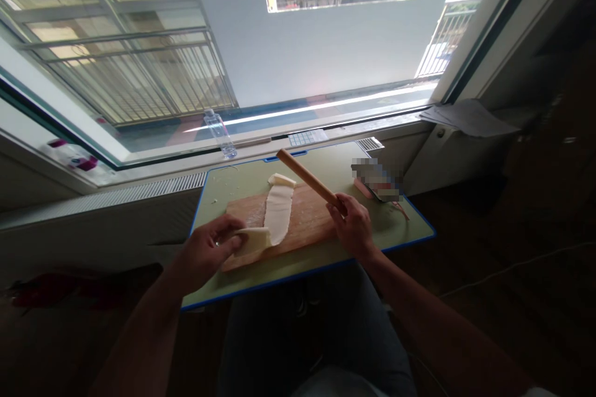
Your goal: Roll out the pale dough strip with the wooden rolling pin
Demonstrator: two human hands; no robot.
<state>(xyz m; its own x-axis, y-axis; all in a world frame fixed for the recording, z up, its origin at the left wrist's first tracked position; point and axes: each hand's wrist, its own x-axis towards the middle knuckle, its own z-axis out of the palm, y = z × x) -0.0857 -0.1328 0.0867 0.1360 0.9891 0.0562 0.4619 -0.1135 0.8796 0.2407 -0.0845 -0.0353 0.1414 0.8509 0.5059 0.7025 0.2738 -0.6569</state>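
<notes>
A long flat strip of dough [279, 208] lies across a wooden board [310, 217], its far end folded over past the board's back edge. My left hand [212, 245] is closed on the near end of the strip, pinching it between thumb and fingers and holding it turned to the left. My right hand [354, 223] is wrapped round one end of a wooden rolling pin [307, 177]. The pin slants up and to the left, above the board and apart from the dough.
The board rests on a small light-green table [391, 229] with a blue rim. A pixelated object [378, 180] lies at its right. A clear plastic bottle [221, 133] stands on the windowsill. Papers [468, 118] lie right of the window; a radiator grille [139, 195] runs at the left.
</notes>
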